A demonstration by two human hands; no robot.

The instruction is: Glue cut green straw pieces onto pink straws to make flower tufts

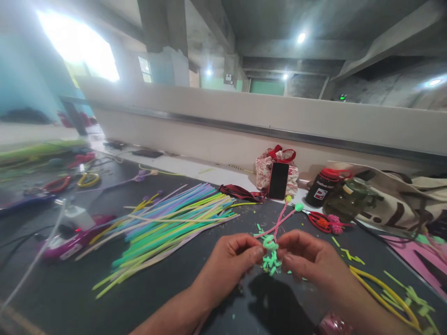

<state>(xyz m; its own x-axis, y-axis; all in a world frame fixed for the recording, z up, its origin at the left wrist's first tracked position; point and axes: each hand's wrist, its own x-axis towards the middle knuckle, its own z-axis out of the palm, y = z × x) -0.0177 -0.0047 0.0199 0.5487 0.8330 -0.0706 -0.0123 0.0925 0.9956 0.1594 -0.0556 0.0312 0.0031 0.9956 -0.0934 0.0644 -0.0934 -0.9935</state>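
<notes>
The left hand (232,260) pinches the mint-green chenille curl (272,245) above green clippings (271,265); whether the right hand (312,258) beside it grips also, I cannot tell. White writing (325,183) on the black bottle (315,190) is unreadable.

Beneath the fingers (246,242) spreads a dark bench (115,316); beyond them runs a pale partition (209,102) with a grey rail (268,132). Far left of them, a window (80,46) glares; high above, lit lamps (301,37) dot a grey ceiling (268,18) with beams (394,37).
</notes>
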